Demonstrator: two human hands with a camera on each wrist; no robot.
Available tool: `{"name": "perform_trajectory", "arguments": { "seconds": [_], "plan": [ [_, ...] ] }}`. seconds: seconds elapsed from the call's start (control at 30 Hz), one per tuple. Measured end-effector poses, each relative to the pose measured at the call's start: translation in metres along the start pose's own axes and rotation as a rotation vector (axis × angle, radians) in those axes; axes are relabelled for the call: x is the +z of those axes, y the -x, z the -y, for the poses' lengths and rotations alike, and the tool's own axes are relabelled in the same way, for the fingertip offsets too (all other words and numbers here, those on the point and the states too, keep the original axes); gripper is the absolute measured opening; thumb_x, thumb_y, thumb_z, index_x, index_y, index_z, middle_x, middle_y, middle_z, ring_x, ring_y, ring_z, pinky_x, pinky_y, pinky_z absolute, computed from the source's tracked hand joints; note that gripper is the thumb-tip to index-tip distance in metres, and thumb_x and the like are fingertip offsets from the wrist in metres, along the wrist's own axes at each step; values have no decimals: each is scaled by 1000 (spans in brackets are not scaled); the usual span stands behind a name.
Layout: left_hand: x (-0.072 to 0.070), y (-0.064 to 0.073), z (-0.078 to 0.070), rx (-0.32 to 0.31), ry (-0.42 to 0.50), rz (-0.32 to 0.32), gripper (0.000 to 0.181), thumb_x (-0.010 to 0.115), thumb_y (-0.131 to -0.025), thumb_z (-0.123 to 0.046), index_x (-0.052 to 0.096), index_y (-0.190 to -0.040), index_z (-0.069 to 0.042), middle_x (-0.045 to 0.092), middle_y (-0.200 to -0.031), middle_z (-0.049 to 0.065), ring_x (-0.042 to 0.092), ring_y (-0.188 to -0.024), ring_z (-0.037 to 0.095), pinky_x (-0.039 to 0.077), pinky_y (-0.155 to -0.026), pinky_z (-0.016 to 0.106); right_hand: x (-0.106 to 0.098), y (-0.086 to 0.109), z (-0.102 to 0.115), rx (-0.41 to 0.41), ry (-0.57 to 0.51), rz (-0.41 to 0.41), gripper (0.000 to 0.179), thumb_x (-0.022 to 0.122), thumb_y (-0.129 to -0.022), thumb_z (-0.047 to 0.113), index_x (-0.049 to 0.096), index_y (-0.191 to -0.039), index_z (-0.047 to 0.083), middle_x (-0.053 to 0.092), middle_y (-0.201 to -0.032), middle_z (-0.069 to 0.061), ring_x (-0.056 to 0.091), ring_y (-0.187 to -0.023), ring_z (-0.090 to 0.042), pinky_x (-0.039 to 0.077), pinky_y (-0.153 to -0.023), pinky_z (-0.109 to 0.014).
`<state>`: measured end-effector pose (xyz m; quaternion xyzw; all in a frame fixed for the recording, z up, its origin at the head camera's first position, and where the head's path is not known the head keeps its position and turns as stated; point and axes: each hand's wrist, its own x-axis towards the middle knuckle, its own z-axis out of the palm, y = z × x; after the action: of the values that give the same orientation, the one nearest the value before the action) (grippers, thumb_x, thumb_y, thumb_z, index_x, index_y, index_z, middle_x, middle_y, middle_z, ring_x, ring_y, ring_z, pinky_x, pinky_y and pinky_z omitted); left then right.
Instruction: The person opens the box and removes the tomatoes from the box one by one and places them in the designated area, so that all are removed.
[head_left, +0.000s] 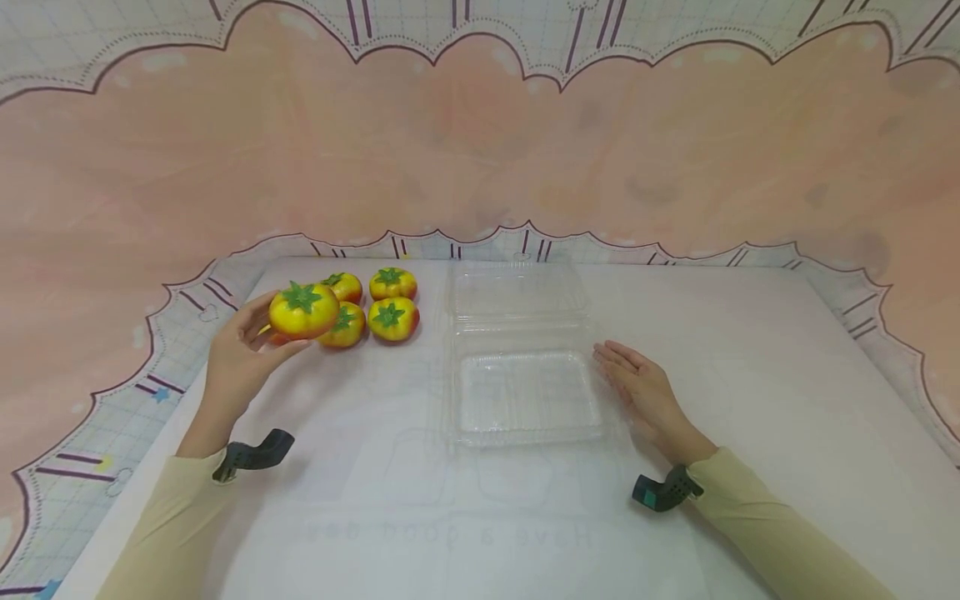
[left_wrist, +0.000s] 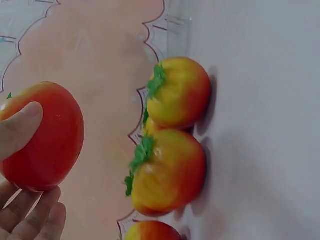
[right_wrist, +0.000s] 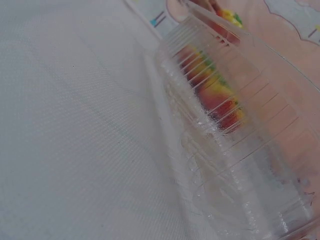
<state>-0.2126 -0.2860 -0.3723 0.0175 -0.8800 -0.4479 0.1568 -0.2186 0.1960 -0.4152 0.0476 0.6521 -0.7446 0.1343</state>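
My left hand point(head_left: 243, 350) holds a yellow-and-red tomato point(head_left: 303, 310) with a green star-shaped top, raised above the table. In the left wrist view its red underside point(left_wrist: 52, 135) shows between thumb and fingers. Other tomatoes of the same kind, among them one at the front point(head_left: 393, 319) and one behind it point(head_left: 393, 283), rest close together beyond that hand. A clear plastic clamshell box point(head_left: 525, 439) lies opened flat, its lid half at the back. Beside the box's right edge, my right hand point(head_left: 645, 396) has straight fingers and holds nothing; whether it touches the edge I cannot tell.
A white cloth point(head_left: 375, 483) with faint mirrored lettering covers the table. A peach-coloured patterned curtain point(head_left: 480, 150) rises behind it. Dark wrist mounts sit on the left point(head_left: 255, 456) and right point(head_left: 666, 490) cuffs.
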Motion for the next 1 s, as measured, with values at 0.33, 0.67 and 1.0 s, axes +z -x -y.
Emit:
{"name": "perform_trajectory", "arguments": {
  "seconds": [0.33, 0.67, 1.0],
  "plan": [
    [-11, 10, 19, -130, -80, -10, 70, 67, -86, -29, 32, -146, -19, 36, -150, 12, 39, -134, 31, 40, -104, 28, -1, 1, -1, -3, 30, 4, 59, 48, -98, 15, 21, -147, -1, 27, -152, -15, 54, -110, 12, 41, -98, -12],
    [-15, 6, 70, -138, -124, 47, 74, 63, -86, -45, 27, -148, -27, 32, -153, 9, 37, -135, 34, 40, -101, 20, 0, 3, 1, 10, 12, -2, 60, 49, -98, 15, 20, -148, 0, 27, -152, -14, 54, -112, 11, 41, -99, -13],
    [-16, 16, 40, -239, -103, 157, 75, 61, -91, -28, 19, -149, -5, 25, -152, 24, 31, -135, 45, 34, -103, 56, 1, 2, 2, 22, 12, -10, 59, 49, -98, 15, 21, -148, 0, 28, -152, -13, 54, -112, 11, 40, -101, -14]
  ]
}}
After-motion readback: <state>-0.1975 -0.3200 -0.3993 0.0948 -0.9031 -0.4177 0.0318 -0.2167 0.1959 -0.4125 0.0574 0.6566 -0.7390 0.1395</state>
